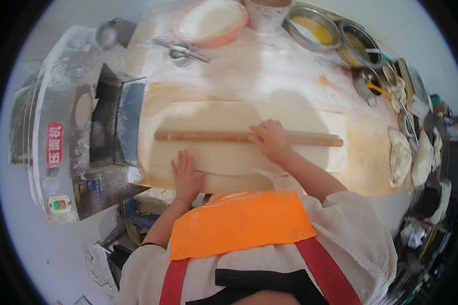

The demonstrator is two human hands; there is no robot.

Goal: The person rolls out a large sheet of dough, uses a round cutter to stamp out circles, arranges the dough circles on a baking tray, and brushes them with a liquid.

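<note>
A wide, thin sheet of pale dough [208, 113] lies spread over the floured wooden worktop. Across it, from left to right, rests a long wooden rolling pin [203, 136]. My right hand [272, 141] is closed on the pin, right of its middle. Nearer to me, my left hand [187, 177] lies flat on the dough with its fingers apart, holding nothing. A fold or edge line runs through the dough beside that hand, close to my orange apron [239, 223].
At left stands a flour-dusted dough machine [61, 107]. Along the back are a pink-rimmed flour basin [188, 38], metal utensils [182, 52], a steel bowl [291, 23] of yellow contents and a dark-rimmed pot [345, 48]. Dough lumps [400, 155] sit at the right edge.
</note>
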